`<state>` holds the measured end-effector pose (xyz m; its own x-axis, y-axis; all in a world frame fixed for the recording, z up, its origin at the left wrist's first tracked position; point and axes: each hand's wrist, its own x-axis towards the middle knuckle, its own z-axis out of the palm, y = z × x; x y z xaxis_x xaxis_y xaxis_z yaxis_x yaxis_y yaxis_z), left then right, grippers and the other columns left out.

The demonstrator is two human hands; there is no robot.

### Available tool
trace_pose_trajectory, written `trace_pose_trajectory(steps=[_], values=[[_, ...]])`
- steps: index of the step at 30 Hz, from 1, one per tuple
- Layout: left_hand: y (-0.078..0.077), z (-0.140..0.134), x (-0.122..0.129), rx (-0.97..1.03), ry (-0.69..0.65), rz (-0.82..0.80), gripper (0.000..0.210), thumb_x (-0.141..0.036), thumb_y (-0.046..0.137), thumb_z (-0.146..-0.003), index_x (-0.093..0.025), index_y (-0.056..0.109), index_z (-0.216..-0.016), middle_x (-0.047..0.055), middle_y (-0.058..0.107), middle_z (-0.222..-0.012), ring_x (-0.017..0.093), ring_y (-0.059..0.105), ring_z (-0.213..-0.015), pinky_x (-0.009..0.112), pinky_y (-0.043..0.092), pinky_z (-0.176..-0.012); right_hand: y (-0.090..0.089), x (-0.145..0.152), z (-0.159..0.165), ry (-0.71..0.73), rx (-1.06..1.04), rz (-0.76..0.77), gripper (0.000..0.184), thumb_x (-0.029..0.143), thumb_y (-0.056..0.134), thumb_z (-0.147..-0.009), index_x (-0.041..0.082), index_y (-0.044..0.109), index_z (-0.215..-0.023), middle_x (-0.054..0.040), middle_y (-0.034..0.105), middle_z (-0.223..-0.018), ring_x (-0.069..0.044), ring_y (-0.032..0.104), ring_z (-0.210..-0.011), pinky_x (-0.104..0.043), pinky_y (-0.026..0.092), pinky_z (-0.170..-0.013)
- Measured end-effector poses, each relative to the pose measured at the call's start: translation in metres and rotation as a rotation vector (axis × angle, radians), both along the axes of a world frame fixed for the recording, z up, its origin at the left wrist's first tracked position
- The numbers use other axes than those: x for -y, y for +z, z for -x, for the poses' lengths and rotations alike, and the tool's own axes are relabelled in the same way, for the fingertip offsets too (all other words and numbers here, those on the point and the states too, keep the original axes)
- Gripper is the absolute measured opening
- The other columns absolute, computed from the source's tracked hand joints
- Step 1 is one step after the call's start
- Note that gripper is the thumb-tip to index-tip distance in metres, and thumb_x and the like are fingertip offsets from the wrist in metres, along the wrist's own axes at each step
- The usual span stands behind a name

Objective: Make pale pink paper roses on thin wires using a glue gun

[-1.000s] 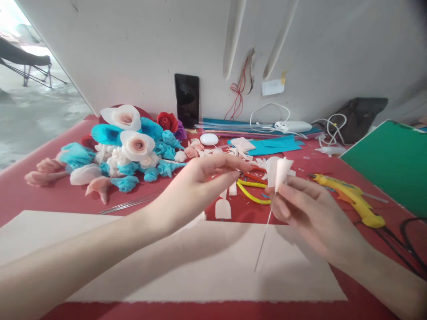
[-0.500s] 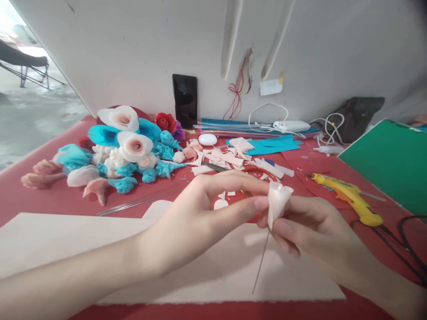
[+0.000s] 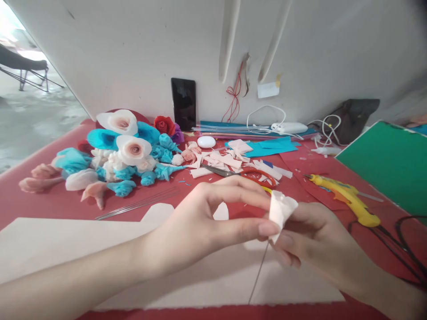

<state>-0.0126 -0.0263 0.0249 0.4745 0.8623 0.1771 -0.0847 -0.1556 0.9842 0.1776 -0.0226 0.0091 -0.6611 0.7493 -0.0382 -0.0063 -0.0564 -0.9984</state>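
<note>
A small pale pink paper flower [image 3: 281, 212] on a thin wire stem [image 3: 258, 276] is held above a cream paper sheet [image 3: 140, 289]. My left hand [image 3: 213, 213] comes in from the left and pinches the flower's side between thumb and fingers. From the right, my right hand [image 3: 308, 235] grips its base, where the wire comes out; some of these fingertips are hidden behind the flower. Just beyond lie scissors [image 3: 233, 172] with orange and yellow handles, partly covered by my left hand, among pink paper scraps [image 3: 223, 160].
Finished paper flowers [image 3: 133, 149] are heaped at left, with loose wires [image 3: 133, 204] in front. A yellow glue gun [image 3: 347, 198] with its cord lies at right by a green board [image 3: 387, 164]. A phone [image 3: 184, 104] leans on the back wall near blue paper [image 3: 273, 146].
Both hands and the flower have moved slightly lower in view. The left thumb has shifted across the flower's lower front. More of the scissors now shows.
</note>
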Motion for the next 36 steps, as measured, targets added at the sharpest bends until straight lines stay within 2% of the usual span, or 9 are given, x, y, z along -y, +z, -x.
trace_pose_trajectory(steps=[3, 6, 13, 19, 23, 29, 32, 36], values=[[-0.004, 0.0, 0.0, 0.053, -0.014, 0.071, 0.014, -0.01, 0.068, -0.072, -0.023, 0.072, -0.076, -0.001, 0.063, -0.096, 0.015, 0.06, -0.088, 0.023, 0.051, -0.074, -0.002, 0.001, 0.001, 0.017, -0.01, 0.058, 0.016, 0.034, 0.061, -0.083, 0.019, 0.066, -0.083, 0.0028, 0.044, -0.057, -0.003, 0.037, -0.049, -0.013, 0.029, -0.044], [-0.008, -0.001, 0.0, 0.103, -0.035, 0.143, 0.016, -0.01, 0.067, -0.071, -0.024, 0.073, -0.075, 0.0, 0.062, -0.096, 0.015, 0.06, -0.085, 0.025, 0.053, -0.069, -0.005, 0.003, 0.003, 0.017, -0.046, 0.129, 0.021, 0.038, 0.064, -0.08, 0.017, 0.064, -0.077, 0.0031, 0.042, -0.054, -0.003, 0.036, -0.047, -0.013, 0.029, -0.043], [-0.009, -0.006, -0.001, 0.161, -0.045, 0.227, 0.017, -0.008, 0.064, -0.072, -0.021, 0.071, -0.064, 0.002, 0.059, -0.094, 0.02, 0.053, -0.102, 0.03, 0.048, -0.085, -0.006, 0.005, 0.006, 0.0, -0.101, 0.177, 0.023, 0.035, 0.065, -0.079, 0.014, 0.06, -0.073, 0.0021, 0.046, -0.055, -0.004, 0.041, -0.047, -0.014, 0.034, -0.044], [-0.011, -0.006, 0.003, 0.177, -0.051, 0.193, 0.02, -0.009, 0.061, -0.077, -0.02, 0.067, -0.061, 0.0, 0.057, -0.073, 0.015, 0.052, -0.089, 0.024, 0.045, -0.083, -0.007, 0.006, 0.007, -0.002, -0.183, 0.221, 0.014, 0.027, 0.063, -0.081, 0.014, 0.06, -0.075, 0.0022, 0.052, -0.056, -0.002, 0.045, -0.045, -0.011, 0.036, -0.044], [-0.013, -0.007, 0.004, 0.222, -0.131, 0.242, 0.017, -0.017, 0.058, -0.082, -0.019, 0.068, -0.068, 0.0, 0.059, -0.071, 0.015, 0.055, -0.08, 0.028, 0.046, -0.08, -0.006, 0.005, 0.008, 0.01, -0.233, 0.239, 0.016, 0.025, 0.063, -0.082, 0.013, 0.059, -0.072, 0.0016, 0.053, -0.058, -0.003, 0.048, -0.046, -0.011, 0.039, -0.045], [-0.015, -0.008, 0.002, 0.143, -0.002, 0.248, 0.015, -0.019, 0.061, -0.079, -0.019, 0.071, -0.069, 0.002, 0.062, -0.064, 0.022, 0.051, -0.105, 0.031, 0.041, -0.088, -0.007, 0.003, 0.008, 0.004, -0.254, 0.235, 0.007, 0.02, 0.06, -0.084, 0.015, 0.064, -0.082, 0.0018, 0.057, -0.063, -0.003, 0.054, -0.049, -0.01, 0.045, -0.049], [-0.014, -0.007, 0.003, 0.15, 0.024, 0.302, 0.013, -0.023, 0.061, -0.08, -0.018, 0.072, -0.075, 0.002, 0.064, -0.067, 0.021, 0.05, -0.108, 0.031, 0.038, -0.093, -0.007, 0.001, 0.009, 0.014, -0.264, 0.223, 0.009, 0.018, 0.057, -0.086, 0.016, 0.066, -0.085, 0.0022, 0.057, -0.065, -0.002, 0.055, -0.05, -0.009, 0.047, -0.05], [-0.016, -0.008, 0.005, 0.109, 0.019, 0.287, 0.021, -0.03, 0.058, -0.083, -0.019, 0.071, -0.071, 0.001, 0.067, -0.069, 0.018, 0.05, -0.104, 0.027, 0.036, -0.094, -0.006, 0.0, 0.011, 0.019, -0.28, 0.23, 0.018, 0.02, 0.053, -0.089, 0.014, 0.065, -0.076, 0.0029, 0.056, -0.063, -0.001, 0.054, -0.049, -0.008, 0.047, -0.05]])
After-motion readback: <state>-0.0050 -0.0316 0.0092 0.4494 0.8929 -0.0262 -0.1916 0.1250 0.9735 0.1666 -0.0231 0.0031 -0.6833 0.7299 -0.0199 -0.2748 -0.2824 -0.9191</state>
